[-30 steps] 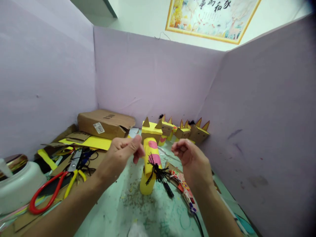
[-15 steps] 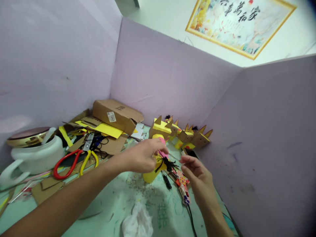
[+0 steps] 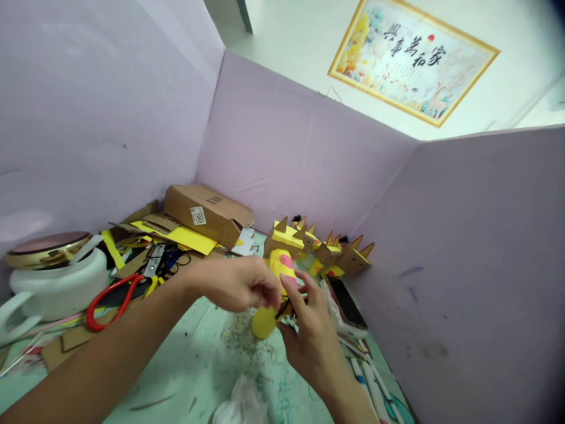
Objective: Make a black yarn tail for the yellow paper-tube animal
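Observation:
A yellow cardboard animal figure [image 3: 277,259] with pink spots and a brown, pointed-eared head stands in front of me. My right hand [image 3: 311,324] is closed around its lower body, fingers on a pink spot and thumb lower down. A black yarn tuft [image 3: 286,309] shows partly between my hands. My left hand [image 3: 247,285] is beside the figure's left side, fingers curled inward; what they pinch is hidden. Below the hands, a round yellow end [image 3: 263,323] of the figure shows.
Similar cardboard figures [image 3: 338,256] stand behind, against the purple partition. A phone [image 3: 346,300] and white pens [image 3: 373,377] lie at right. Left are red-handled scissors [image 3: 112,300], a white mug [image 3: 59,288], cardboard scraps and a brown box [image 3: 207,215]. White tissue [image 3: 242,403] lies in front.
My right hand has moved left and in, from beside the black yarn tuft onto the figure's body. My left hand has shifted slightly left. The camera view has shifted a little.

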Tool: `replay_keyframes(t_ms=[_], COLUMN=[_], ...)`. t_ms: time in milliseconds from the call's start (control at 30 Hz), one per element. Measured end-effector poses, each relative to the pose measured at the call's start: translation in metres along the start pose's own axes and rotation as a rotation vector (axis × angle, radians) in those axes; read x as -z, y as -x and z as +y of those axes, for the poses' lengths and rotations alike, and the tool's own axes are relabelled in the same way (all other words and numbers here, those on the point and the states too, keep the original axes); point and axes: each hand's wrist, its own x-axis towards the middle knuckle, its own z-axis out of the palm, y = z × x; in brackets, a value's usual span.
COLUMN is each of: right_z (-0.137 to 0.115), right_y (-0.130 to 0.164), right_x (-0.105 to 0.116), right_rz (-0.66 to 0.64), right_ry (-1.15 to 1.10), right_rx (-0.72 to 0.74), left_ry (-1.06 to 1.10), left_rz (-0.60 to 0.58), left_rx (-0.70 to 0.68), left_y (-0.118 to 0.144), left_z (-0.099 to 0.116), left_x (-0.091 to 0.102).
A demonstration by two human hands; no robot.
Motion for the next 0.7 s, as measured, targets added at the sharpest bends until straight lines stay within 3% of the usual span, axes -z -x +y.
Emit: replay_keyframes(t_ms=[167,300,433,700], right_z=[0.005,0.008,0.009,0.01], right_y=[0.0,0.0,0.0,0.008], right_x=[-0.008,-0.01,-0.016,-0.023], right_rz=[0.144,0.286,0.379,0.468], right_ry=[-0.044,-0.078,-0.152,-0.158], right_rx=[0.051,0.102,0.137,0.135], left_ry=[-0.156,-0.104,-0.092,-0.216], left_rz=[0.155,0.249,0.209,0.256], left_rx=[0.084,-0.081,-0.185,0.071], left_y=[-0.015,-0.022,-0.026,-0.029], left_z=[-0.013,-0.008,-0.006,-0.008], left_x=[-0.011,-0.023,-0.03,-0.04])
